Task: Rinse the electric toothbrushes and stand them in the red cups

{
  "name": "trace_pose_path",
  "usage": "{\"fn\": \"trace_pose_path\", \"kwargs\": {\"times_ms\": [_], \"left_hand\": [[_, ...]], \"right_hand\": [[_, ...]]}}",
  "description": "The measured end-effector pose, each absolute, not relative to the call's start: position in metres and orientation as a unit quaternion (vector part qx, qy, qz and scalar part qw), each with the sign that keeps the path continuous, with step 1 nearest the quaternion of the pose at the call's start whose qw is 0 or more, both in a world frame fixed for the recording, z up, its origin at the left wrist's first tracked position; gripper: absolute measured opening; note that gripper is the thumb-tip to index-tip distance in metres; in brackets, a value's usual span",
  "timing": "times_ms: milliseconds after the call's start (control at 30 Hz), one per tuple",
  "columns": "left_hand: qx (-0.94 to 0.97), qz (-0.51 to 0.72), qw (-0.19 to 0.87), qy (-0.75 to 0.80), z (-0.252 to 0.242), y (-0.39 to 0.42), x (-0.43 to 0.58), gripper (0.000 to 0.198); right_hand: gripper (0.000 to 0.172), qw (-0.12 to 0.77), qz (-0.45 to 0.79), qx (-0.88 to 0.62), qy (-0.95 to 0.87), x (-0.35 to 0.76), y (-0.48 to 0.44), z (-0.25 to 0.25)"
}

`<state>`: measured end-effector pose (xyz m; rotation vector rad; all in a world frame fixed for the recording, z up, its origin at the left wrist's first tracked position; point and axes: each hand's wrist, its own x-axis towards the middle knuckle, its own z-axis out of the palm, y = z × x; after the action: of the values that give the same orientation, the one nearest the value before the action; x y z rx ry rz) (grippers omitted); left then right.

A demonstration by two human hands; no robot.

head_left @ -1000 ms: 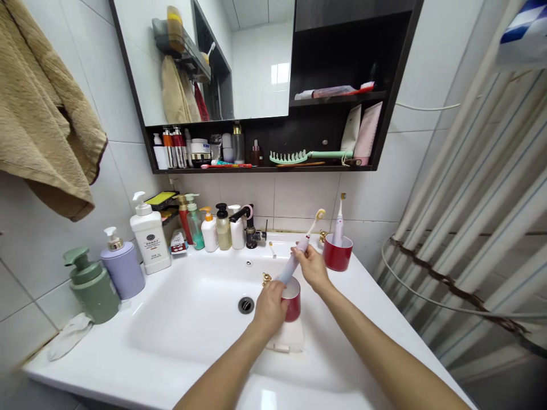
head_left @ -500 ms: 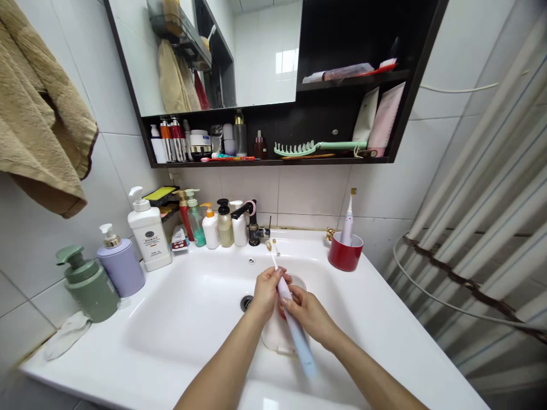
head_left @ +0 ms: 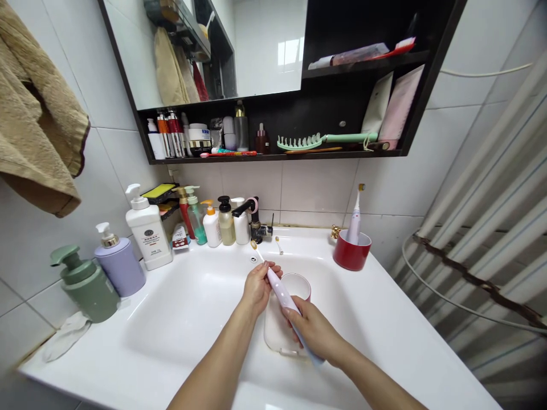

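Note:
An electric toothbrush (head_left: pixel 280 289) with a pale pink and light blue handle is held slantwise over the white sink (head_left: pixel 192 307). My left hand (head_left: pixel 257 286) pinches it near the neck, just below the brush head. Wrapped round the lower handle is my right hand (head_left: pixel 314 324). Beneath them a red and white cup (head_left: pixel 298 285) stands on a pale, tray-like piece (head_left: pixel 276 333) in the basin, partly hidden by the hands. A loose brush head (head_left: pixel 279 246) lies on the sink's back ledge beside the black faucet (head_left: pixel 255 219).
At the right a red holder (head_left: pixel 351 254) bears another electric toothbrush (head_left: pixel 355 219). Several pump bottles line the back and left, including a purple bottle (head_left: pixel 121 265) and a green bottle (head_left: pixel 88 287). A dark cabinet (head_left: pixel 294 155) overhangs the sink.
My right hand has moved down the handle and now wraps round it. The brush head has swung left, and my left hand has shifted slightly left with it. The view has shifted slightly.

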<state>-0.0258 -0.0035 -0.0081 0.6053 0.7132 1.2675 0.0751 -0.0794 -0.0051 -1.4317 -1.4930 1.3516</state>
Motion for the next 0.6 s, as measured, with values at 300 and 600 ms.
{"fn": "trace_pose_path", "kwargs": {"times_ms": [300, 600], "left_hand": [[0.276, 0.574, 0.693, 0.339, -0.011, -0.001, -0.026, 0.011], [0.240, 0.594, 0.672, 0.370, -0.005, 0.011, -0.046, 0.008]], "right_hand": [[0.016, 0.321, 0.455, -0.568, -0.606, 0.076, -0.077, -0.011], [0.014, 0.295, 0.509, -0.552, -0.591, 0.066, -0.083, -0.019]]}}
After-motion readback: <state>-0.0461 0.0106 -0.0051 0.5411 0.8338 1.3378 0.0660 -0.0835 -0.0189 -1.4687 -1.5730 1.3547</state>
